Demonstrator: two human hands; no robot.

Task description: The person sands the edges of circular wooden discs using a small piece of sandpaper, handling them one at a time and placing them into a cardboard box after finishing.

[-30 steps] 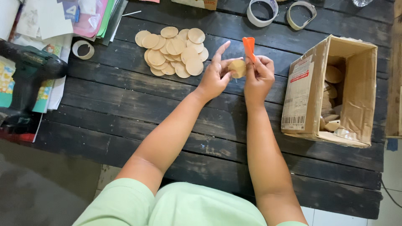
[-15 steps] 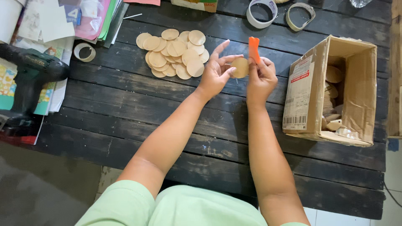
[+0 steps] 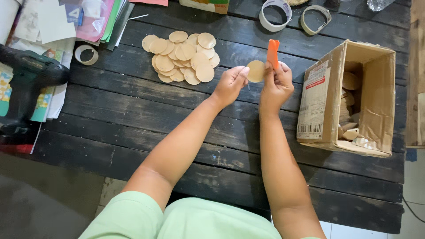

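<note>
two hands raised over a dark plank table (image 3: pixel 133 110). left hand (image 3: pixel 230 83) pinches a round wooden disc (image 3: pixel 256 71) by its edge, held between the two hands above the table. right hand (image 3: pixel 276 84) is closed around an orange strip (image 3: pixel 273 53), upright, its lower part touching the disc's right edge. pile of like discs (image 3: pixel 181 57) lies to the left, apart. open cardboard box (image 3: pixel 349 102) on its side at right, wooden pieces inside.
</note>
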